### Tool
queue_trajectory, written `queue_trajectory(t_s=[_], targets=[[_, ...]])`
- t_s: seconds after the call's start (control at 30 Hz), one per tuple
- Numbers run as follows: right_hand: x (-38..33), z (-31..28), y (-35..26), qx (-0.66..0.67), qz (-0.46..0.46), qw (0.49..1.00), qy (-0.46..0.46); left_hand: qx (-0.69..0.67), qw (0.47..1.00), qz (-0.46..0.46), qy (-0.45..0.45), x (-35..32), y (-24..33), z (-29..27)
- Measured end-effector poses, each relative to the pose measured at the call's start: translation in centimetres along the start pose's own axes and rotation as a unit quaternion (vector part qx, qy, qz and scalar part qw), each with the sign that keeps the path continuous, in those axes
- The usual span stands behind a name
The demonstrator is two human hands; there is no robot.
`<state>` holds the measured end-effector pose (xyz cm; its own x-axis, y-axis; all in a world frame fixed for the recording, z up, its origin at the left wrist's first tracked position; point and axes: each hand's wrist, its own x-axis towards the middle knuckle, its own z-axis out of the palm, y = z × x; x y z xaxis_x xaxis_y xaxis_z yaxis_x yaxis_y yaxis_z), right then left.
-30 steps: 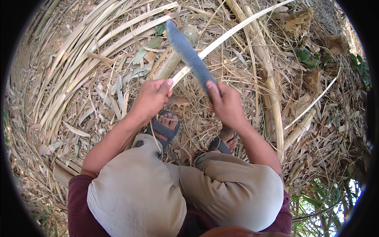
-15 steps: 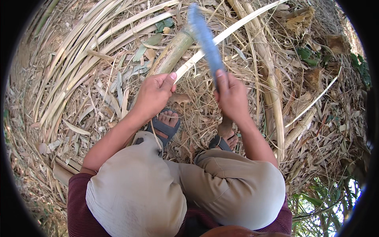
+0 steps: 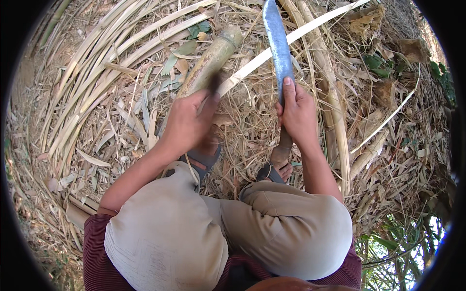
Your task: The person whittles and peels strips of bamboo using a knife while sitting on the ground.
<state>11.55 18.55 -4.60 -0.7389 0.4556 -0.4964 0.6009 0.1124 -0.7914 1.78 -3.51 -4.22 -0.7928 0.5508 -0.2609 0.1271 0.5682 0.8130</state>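
Observation:
In my left hand [image 3: 191, 114] I hold the near end of a long pale bamboo strip [image 3: 255, 63], which slants up and away to the far right. A dark blurred patch shows at my left fingertips; I cannot make out what it is. My right hand [image 3: 297, 109] is closed round the handle of a machete [image 3: 277, 46], thumb lying along the base of the blade. Its blue-grey blade points away from me and crosses the strip. Whether the blade touches the strip I cannot tell.
A thick bamboo pole [image 3: 206, 63] lies just beyond my left hand. Long split strips [image 3: 92, 77] are heaped at the far left. Another long pale stem [image 3: 335, 102] runs along the right. Dry leaves and shavings cover the ground round my sandalled feet [image 3: 272, 172].
My right hand and the machete have shifted right along the strip, with the blade now more upright. The strip's far end has moved right. A dark blurred patch has appeared at my left fingers.

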Motion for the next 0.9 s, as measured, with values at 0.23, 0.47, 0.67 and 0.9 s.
queue_trajectory(t_s=[0.23,0.47,0.67,0.9], targets=[[0.2,-0.4,0.1,0.032,0.019,0.999,0.000,0.042,0.999,-0.029,0.005,-0.6,-0.5,-0.5],[-0.6,-0.1,0.2,0.032,0.044,0.998,-0.022,0.048,0.998,-0.048,0.009,-0.1,0.0,-0.5],[-2.2,1.9,0.7,-0.050,-0.034,0.992,-0.113,0.026,0.999,-0.027,0.006,0.2,-0.4,0.4],[-0.4,-1.1,1.9,-0.019,-0.081,0.993,0.079,-0.026,0.999,-0.040,-0.022,-0.5,-2.8,0.4]])
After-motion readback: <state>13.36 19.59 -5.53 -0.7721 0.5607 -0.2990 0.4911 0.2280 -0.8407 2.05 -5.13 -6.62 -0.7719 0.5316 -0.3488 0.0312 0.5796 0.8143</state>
